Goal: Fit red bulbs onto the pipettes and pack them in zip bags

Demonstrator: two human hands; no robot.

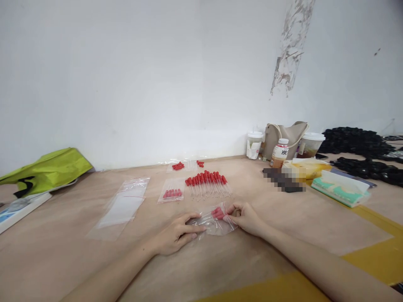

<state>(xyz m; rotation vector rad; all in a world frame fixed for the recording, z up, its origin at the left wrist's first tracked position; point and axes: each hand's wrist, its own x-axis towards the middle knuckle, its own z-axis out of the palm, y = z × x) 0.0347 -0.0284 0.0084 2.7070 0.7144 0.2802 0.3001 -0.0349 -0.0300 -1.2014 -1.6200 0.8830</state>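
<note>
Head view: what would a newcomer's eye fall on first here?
First, the row of red-topped clear tubes, laid side by side mid-table beyond the hands. Nearer, the left hand touches and the right hand pinches a clear bag with red-topped pieces inside. At the far left, a bright lime-green item stands out.

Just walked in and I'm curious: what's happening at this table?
A person's left hand touches one end of a clear bag holding red-topped pieces, while the right hand pinches the other end, by the red tops. Just beyond lie a row of similar pieces and another bag with red tops inside. Flat clear bags lie to the left.
</note>
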